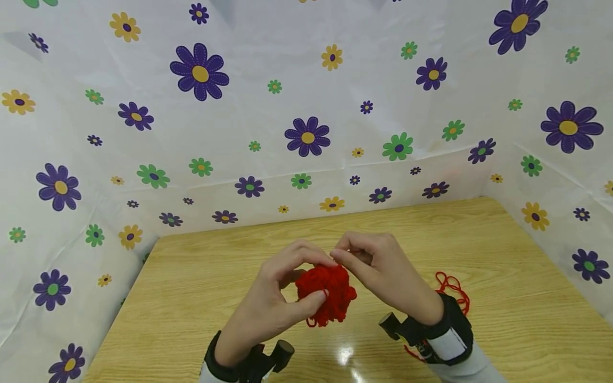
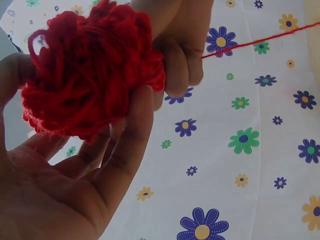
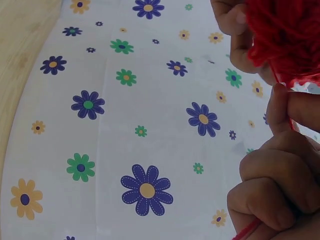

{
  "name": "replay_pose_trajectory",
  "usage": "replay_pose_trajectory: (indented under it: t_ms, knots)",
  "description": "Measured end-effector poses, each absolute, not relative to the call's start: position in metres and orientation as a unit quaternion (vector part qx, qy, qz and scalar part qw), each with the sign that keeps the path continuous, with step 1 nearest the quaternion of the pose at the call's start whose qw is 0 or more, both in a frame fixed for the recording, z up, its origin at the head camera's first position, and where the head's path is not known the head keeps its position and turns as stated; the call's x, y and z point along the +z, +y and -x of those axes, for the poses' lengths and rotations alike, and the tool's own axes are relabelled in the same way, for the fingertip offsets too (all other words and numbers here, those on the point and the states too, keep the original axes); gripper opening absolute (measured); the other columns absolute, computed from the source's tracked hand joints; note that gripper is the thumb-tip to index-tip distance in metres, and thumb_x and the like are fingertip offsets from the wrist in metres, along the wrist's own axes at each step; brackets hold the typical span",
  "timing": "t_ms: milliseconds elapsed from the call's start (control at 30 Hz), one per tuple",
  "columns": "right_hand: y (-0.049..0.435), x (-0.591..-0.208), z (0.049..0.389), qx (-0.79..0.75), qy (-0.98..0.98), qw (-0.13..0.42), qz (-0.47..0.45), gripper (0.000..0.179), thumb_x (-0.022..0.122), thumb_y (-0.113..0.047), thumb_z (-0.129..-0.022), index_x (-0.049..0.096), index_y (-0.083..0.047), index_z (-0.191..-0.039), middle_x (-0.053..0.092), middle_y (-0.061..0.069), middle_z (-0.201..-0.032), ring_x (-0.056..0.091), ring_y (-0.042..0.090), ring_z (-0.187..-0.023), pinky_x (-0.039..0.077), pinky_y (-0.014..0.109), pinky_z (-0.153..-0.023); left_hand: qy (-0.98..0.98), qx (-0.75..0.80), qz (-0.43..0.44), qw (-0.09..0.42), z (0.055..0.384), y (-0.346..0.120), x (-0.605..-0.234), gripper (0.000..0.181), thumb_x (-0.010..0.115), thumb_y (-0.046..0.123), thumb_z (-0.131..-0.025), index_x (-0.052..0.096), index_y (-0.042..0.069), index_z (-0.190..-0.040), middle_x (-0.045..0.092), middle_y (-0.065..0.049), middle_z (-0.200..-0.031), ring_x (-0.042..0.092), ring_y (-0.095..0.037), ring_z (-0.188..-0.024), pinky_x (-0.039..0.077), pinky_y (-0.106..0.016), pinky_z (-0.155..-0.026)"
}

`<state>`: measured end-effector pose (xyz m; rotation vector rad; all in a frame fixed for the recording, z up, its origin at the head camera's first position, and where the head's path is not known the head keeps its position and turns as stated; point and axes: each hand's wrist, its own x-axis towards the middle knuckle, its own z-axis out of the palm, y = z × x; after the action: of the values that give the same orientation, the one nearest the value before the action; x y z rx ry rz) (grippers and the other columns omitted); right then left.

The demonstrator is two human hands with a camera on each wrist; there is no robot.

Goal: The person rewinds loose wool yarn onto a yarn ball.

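A bundled ball of red yarn [image 1: 326,293] is held up above the wooden table in my left hand [image 1: 280,298], thumb on its near side and fingers curled over its far side. Loops stick out all round the ball in the left wrist view [image 2: 92,70]. Just right of the ball, my right hand [image 1: 383,266] pinches the red strand between thumb and forefinger, close to the ball's surface. In the right wrist view the strand also passes through the curled fingers [image 3: 265,200] of that hand. From there it runs off as a taut line [image 2: 265,39].
Loose red yarn [image 1: 452,290] lies on the wooden table [image 1: 215,276] to the right, partly hidden behind my right wrist. A white flower-print cloth [image 1: 268,53] stands around the table's back and sides. Each wrist wears a black strap [image 1: 447,330] with a camera mount.
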<state>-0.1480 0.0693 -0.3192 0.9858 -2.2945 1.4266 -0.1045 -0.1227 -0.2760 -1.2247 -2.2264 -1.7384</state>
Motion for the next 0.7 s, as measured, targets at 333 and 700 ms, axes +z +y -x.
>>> replay_pose_trajectory:
  t_ms: [333, 700]
  knots:
    - [0.0698, -0.3179, 0.1480, 0.486, -0.799, 0.133, -0.328, 0.011, 0.053, -0.030, -0.087, 0.060, -0.023, -0.081, 0.054, -0.012, -0.063, 0.039, 0.007, -0.045, 0.031, 0.022, -0.038, -0.769, -0.520, 0.368, 0.054, 0.1074, -0.1219, -0.2780, 0.033, 0.064, -0.005, -0.074, 0.057, 0.006, -0.104, 0.055, -0.005, -0.102, 0.054, -0.017, -0.092, 0.051, -0.030, -0.069]
    - [0.0711, -0.3178, 0.1478, 0.470, -0.806, 0.140, -0.332, 0.011, 0.052, -0.030, -0.088, 0.059, -0.024, -0.082, 0.052, -0.012, -0.062, 0.038, 0.009, -0.046, 0.030, 0.022, -0.039, -0.785, -0.499, 0.362, 0.061, 0.1082, -0.1223, -0.2788, 0.032, 0.065, -0.003, -0.074, 0.057, 0.007, -0.103, 0.055, -0.004, -0.101, 0.053, -0.016, -0.091, 0.051, -0.028, -0.067]
